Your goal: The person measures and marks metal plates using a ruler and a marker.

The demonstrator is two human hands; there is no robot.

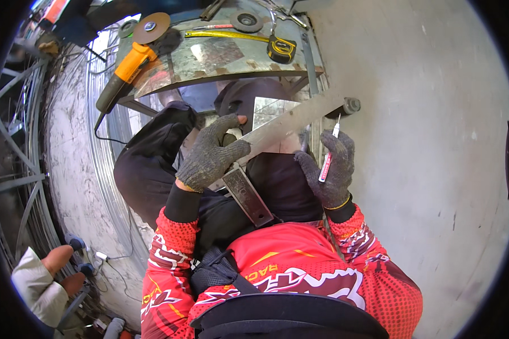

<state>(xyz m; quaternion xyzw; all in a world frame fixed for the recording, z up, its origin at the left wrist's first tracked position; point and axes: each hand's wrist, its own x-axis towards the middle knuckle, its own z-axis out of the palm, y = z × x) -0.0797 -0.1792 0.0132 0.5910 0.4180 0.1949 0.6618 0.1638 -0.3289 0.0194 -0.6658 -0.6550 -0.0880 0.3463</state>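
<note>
My left hand [214,153], in a grey knit glove, grips a metal try square near its corner. The square's blade [297,121] slants up to the right, and its thick stock [247,198] points down toward my lap. Beneath the blade lies a shiny metal sheet [270,111], visible on both sides of it. In my gloved right hand [333,169] is a white marker [327,164] with a red label, its tip pointing up near the blade. Close to the blade's far end is a round dark-grey piece [352,105] whose kind I cannot make out.
Ahead, a low metal bench [220,65] carries an orange angle grinder [134,62], a yellow tape measure [281,50] and a grinding disc [246,22]. Long metal profiles [104,164] lie at the left beside a metal rack [20,124]. Another person's sandalled feet [59,260] show lower left.
</note>
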